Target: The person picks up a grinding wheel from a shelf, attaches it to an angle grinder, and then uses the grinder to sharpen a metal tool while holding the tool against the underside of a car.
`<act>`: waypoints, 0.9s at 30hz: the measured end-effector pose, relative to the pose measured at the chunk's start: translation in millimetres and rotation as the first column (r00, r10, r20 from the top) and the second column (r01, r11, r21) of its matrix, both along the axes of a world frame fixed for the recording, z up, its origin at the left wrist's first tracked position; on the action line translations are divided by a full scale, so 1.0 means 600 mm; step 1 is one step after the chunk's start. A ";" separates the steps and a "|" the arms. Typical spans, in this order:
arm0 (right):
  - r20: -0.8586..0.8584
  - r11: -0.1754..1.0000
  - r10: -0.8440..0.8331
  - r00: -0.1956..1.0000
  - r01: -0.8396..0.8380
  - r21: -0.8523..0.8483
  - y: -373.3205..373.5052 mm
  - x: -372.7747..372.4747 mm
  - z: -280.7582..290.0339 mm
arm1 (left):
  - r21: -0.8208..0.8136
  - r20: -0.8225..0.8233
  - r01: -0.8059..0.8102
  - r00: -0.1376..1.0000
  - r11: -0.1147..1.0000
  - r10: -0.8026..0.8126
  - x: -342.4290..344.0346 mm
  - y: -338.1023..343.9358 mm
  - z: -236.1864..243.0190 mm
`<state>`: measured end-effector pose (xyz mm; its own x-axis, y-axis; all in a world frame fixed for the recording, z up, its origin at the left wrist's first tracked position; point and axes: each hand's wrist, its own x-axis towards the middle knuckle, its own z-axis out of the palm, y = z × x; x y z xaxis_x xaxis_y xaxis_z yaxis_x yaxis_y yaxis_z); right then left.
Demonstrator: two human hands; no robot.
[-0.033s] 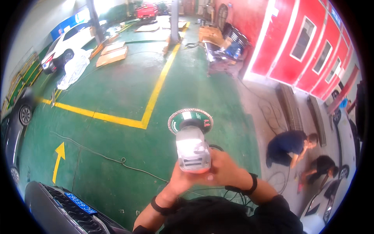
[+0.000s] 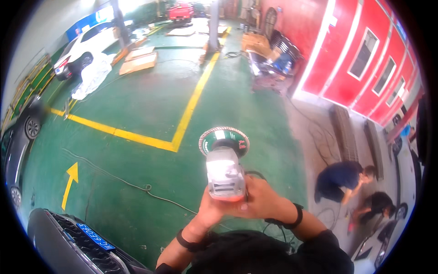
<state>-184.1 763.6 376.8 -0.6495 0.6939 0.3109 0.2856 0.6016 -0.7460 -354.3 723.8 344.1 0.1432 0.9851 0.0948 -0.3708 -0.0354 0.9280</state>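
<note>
A: What sort of room is it?

B: A workshop, with a green floor (image 2: 141,98) spreading ahead of the hands and a red wall (image 2: 340,59) with windows off to their far right.

A: And the hands themselves?

B: The left hand (image 2: 213,209) and right hand (image 2: 262,198) are both closed around the near end of an angle grinder (image 2: 226,170). Most of the fingers are hidden beneath it.

A: Where does the disc (image 2: 211,142) sit?

B: Just beyond the hands, at the tool's far end, with its green face showing and apart from anything else.

A: Is there room to move?

B: Bare floor lies ahead, up to the corner of a yellow line (image 2: 183,123). Left of the hands, a thin cable (image 2: 159,197) runs across the floor; a dark car's front (image 2: 45,228) stands farther left and nearer the body. To the right, well apart, one person (image 2: 335,182) crouches, with another person (image 2: 375,204) bending beyond.

A: Any boxes?

B: Brown cardboard (image 2: 255,42) lies far ahead, slightly right; whether it holds anything is too small to tell.
</note>
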 end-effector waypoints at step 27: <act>-0.510 -0.313 -0.182 0.841 -0.541 -0.780 0.877 -1.099 -0.182 | -0.115 0.330 -0.775 0.561 0.622 0.760 -0.868 0.448 0.118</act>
<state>-843.4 1289.9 267.3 -0.9272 0.1908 -0.3224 -0.0723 -0.9355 -0.3458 -875.4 992.4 414.9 -0.7108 0.7030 0.0231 -0.4516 -0.4813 0.7513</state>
